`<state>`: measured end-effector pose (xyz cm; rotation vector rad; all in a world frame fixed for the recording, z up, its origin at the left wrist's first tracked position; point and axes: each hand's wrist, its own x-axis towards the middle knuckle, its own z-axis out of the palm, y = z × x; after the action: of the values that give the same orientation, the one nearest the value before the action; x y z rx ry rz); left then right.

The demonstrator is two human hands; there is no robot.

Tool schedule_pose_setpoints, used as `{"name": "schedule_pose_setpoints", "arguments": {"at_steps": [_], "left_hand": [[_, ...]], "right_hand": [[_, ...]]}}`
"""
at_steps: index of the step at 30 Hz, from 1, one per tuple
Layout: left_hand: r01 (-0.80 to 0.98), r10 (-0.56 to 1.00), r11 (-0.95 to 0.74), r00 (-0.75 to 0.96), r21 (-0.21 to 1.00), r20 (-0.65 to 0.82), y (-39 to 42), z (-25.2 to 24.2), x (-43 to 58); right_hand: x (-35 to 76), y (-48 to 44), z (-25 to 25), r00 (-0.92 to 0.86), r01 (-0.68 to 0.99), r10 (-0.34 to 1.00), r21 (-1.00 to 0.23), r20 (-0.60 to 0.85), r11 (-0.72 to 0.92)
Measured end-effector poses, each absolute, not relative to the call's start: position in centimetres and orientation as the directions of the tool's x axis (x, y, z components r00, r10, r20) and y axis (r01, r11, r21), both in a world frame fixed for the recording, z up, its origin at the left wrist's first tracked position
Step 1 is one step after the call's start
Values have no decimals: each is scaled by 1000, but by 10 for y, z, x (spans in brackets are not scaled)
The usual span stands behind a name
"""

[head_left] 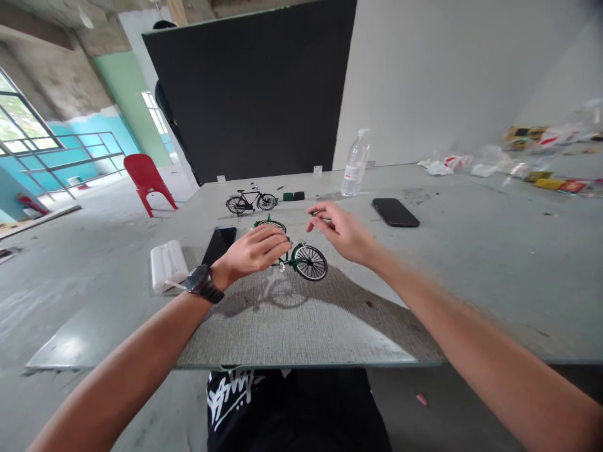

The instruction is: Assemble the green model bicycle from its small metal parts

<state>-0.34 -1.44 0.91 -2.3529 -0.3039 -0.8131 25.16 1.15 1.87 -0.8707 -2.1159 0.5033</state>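
My left hand (257,250), with a dark watch (201,280) on its wrist, is closed around the frame of a green model bicycle (309,262). The bicycle is tilted above the table; its black spoked wheel shows on the right, while my fingers cover much of the frame. To the right of it, my right hand (343,232) is raised with bent fingers. A tiny green part (311,214) shows at its fingertips, too small to name. Farther back stands a black model bicycle (251,199), upright on the table.
Small green and black blocks (293,196) lie beside the black bicycle. A water bottle (357,164) and a black phone (394,212) are at the right. Another phone (220,243) and a white case (168,263) lie left. Wrappers (556,182) litter the far right; a black panel (249,94) stands behind.
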Motion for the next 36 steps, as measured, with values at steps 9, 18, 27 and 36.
{"name": "schedule_pose_setpoints", "arguments": {"at_steps": [9, 18, 27, 36], "left_hand": [[333, -75, -743, 821, -581, 566, -22, 2, -9], [331, -58, -810, 776, -483, 628, -29, 6, -7], [408, -42, -773, 731, -486, 681, -36, 12, -6], [458, -26, -787, 646, -414, 763, -42, 11, 3]], "right_hand": [[242, -5, 18, -622, 342, 658, -609, 425, 716], [236, -11, 18, -684, 389, 613, -512, 396, 765], [237, -7, 17, -615, 412, 689, -588, 385, 696], [223, -9, 8, -585, 81, 737, -880, 338, 468]]}}
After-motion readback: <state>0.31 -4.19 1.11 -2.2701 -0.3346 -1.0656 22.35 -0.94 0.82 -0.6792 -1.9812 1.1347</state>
